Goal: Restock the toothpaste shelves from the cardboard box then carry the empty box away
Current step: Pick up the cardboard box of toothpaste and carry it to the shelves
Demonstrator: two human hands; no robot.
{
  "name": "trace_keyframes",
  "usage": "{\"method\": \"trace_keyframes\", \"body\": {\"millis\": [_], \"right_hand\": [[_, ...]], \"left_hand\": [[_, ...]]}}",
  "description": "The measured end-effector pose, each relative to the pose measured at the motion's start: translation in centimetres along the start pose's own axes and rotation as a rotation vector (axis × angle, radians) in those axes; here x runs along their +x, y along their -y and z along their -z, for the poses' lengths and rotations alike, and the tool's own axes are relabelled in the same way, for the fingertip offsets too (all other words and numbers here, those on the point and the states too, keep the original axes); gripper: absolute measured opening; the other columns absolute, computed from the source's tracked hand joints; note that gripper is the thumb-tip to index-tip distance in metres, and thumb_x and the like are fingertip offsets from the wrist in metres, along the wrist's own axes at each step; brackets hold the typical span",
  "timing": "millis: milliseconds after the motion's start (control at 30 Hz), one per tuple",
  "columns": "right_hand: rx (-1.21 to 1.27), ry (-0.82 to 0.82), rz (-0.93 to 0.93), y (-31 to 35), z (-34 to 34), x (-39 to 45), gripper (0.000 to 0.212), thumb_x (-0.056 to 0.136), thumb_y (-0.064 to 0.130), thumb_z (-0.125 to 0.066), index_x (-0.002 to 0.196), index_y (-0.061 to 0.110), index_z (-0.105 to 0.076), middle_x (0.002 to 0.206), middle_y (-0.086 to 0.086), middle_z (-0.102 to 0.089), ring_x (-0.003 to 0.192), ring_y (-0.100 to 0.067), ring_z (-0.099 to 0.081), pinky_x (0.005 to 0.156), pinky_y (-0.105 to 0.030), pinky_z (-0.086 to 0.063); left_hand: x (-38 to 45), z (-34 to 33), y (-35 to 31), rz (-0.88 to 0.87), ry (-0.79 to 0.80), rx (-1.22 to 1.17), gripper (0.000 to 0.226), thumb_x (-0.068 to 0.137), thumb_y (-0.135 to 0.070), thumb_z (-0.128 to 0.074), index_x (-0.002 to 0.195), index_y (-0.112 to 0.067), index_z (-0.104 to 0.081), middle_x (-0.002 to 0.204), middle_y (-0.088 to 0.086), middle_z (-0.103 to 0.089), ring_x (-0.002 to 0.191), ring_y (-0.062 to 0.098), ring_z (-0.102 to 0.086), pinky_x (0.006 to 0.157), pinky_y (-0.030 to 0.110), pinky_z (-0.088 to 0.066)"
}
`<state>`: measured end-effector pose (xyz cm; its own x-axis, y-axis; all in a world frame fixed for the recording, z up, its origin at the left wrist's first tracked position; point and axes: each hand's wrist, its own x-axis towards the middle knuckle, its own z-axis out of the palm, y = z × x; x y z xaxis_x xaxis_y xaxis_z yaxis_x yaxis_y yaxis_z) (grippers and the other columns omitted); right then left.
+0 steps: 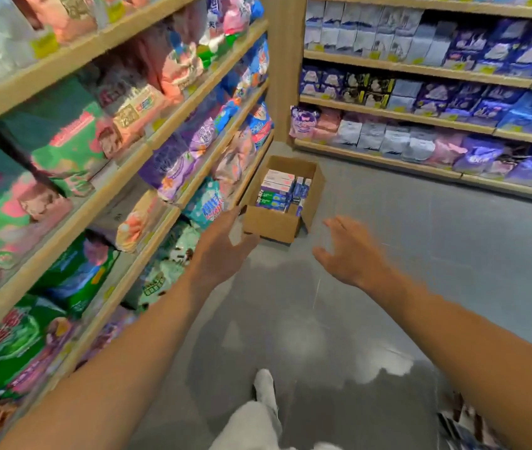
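Box (282, 198) on floor, beyond both hands | fingers (339, 226) spread, holding nothing

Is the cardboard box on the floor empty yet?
No. The cardboard box is open-topped and toothpaste cartons fill much of its inside; neither hand touches it.
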<state>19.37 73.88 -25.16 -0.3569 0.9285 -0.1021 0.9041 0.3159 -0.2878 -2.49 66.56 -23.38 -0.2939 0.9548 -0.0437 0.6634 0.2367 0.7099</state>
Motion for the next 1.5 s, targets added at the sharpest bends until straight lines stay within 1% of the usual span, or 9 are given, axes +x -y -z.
{"method": "trace_keyframes", "body": {"millis": [133,300,500,733,800,900,967,1167,1500], "right_hand": [[0.009,0.06,-0.073,-1.0,-0.4,8.2,0.064,0.091,0.045,-0.055,0.144,0.014,-0.037,0.146,-0.007,-0.04,0.134,-0.029,-0.035,0.113,-0.038,-0.026],[0.107,0.084,-0.122,-3.5,-0.3,18.6,0.061,0.091,0.041,-0.056,0.143,0.014,-0.037,0.144,-0.007,-0.041,0.132,-0.029,-0.037,0.109,-0.039,-0.032],[0.181,0.104,-0.162,-8.6,-1.3,34.4,0.061,0.088,0.043,-0.057,0.14,0.015,-0.04,0.139,-0.007,-0.048,0.125,-0.027,-0.045,0.102,-0.042,-0.041],[0.177,0.209,-0.222,-11.4,-3.5,50.6,0.066,0.09,0.043,-0.057,0.145,0.013,-0.035,0.145,-0.009,-0.042,0.128,-0.029,-0.045,0.103,-0.041,-0.041],[0.202,0.237,-0.248,-11.8,-5.0,54.8,0.067,0.09,0.043,-0.057,0.146,0.012,-0.035,0.145,-0.01,-0.041,0.128,-0.029,-0.045,0.104,-0.04,-0.04],[0.241,0.257,-0.329,-12.1,-7.8,60.5,0.067,0.089,0.043,-0.058,0.144,0.013,-0.038,0.142,-0.01,-0.045,0.124,-0.031,-0.048,0.102,-0.041,-0.044],[0.29,0.265,-0.405,-12.2,-10.2,63.9,0.065,0.087,0.04,-0.06,0.143,0.013,-0.04,0.138,-0.01,-0.047,0.122,-0.032,-0.05,0.101,-0.041,-0.046],[0.342,0.319,-0.614,-12.8,-18.4,71.8,0.056,0.089,0.03,-0.061,0.139,0.009,-0.043,0.136,-0.016,-0.05,0.122,-0.036,-0.048,0.101,-0.037,-0.038],[0.403,0.338,-0.777,-18.8,-36.6,80.3,0.063,0.091,0.032,-0.06,0.145,0.014,-0.034,0.142,-0.011,-0.044,0.125,-0.034,-0.047,0.098,-0.036,-0.041]], "left_hand": [[9.3,-1.4,0.0,0.115,0.044,-0.028,0.066,0.091,-0.039,-0.064,0.149,-0.023,-0.036,0.152,0.001,-0.039,0.139,0.017,-0.036,0.108,0.023,-0.026],[21.0,-3.7,-1.0,0.093,0.104,-0.011,0.066,0.093,-0.039,-0.061,0.15,-0.021,-0.033,0.153,0.002,-0.038,0.14,0.019,-0.035,0.108,0.026,-0.028],[36.5,-7.1,-2.2,0.084,0.091,-0.013,0.053,0.094,-0.028,-0.062,0.143,-0.019,-0.044,0.142,0.005,-0.051,0.129,0.022,-0.046,0.081,0.013,-0.027],[52.7,-10.1,-0.4,0.18,0.102,-0.022,0.052,0.091,-0.021,-0.065,0.14,-0.017,-0.049,0.135,0.001,-0.055,0.125,0.016,-0.048,0.086,0.003,-0.025],[57.3,-11.1,1.5,0.204,0.11,0.0,0.051,0.09,-0.02,-0.066,0.139,-0.015,-0.051,0.129,-0.001,-0.058,0.124,0.02,-0.049,0.086,0.0,-0.025],[63.9,-12.8,4.9,0.229,0.223,0.074,0.055,0.092,-0.028,-0.062,0.143,-0.017,-0.044,0.141,0.007,-0.052,0.13,0.024,-0.046,0.1,0.026,-0.033],[68.4,-14.2,7.9,0.268,0.289,0.083,0.055,0.092,-0.028,-0.062,0.143,-0.016,-0.043,0.142,0.009,-0.051,0.13,0.026,-0.046,0.101,0.031,-0.034],[79.2,-20.1,18.0,0.288,0.468,0.131,0.067,0.086,-0.046,-0.062,0.143,-0.017,-0.043,0.139,0.01,-0.054,0.128,0.027,-0.049,0.106,0.035,-0.037],[88.1,-34.4,33.6,0.256,0.507,0.215,0.067,0.091,-0.034,-0.062,0.15,-0.019,-0.035,0.153,0.003,-0.039,0.138,0.02,-0.037,0.112,0.032,-0.028]]}}
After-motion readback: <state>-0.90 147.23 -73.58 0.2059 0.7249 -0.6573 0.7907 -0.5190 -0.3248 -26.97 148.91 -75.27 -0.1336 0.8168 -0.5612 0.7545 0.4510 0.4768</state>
